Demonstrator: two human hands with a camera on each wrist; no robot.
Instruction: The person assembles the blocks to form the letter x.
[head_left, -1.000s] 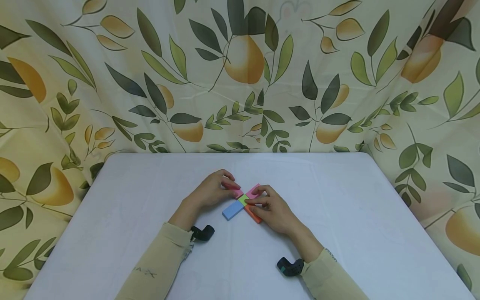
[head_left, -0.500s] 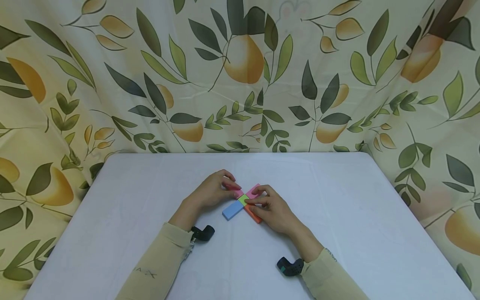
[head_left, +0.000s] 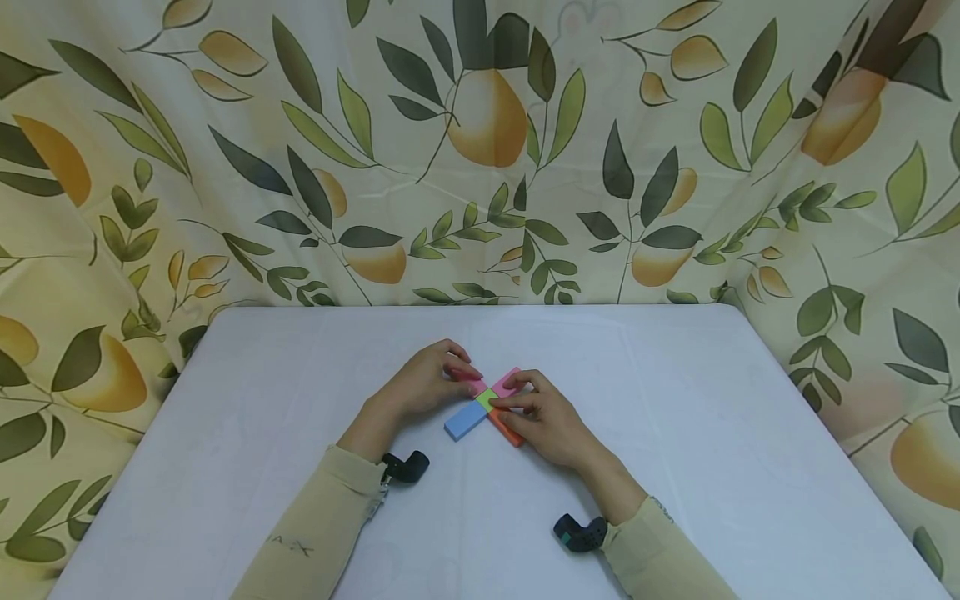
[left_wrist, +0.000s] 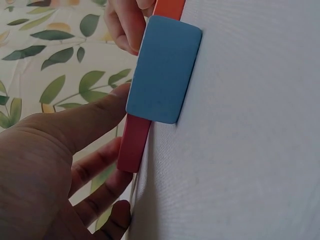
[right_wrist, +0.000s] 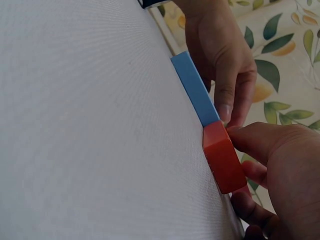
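Flat coloured blocks form an X on the white table: a blue block at near left, an orange block at near right, a pink block at far left, another pink block at far right, and a small green block in the middle. My left hand pinches the far-left pink block, partly hiding it. With thumb and index finger my right hand holds the inner end of the orange block by the green one; another finger touches the far-right pink block.
A white cloth covers the table, whose far edge meets a curtain printed with leaves and fruit. Black wrist cameras, one by the left sleeve and one by the right sleeve, hang just above the cloth.
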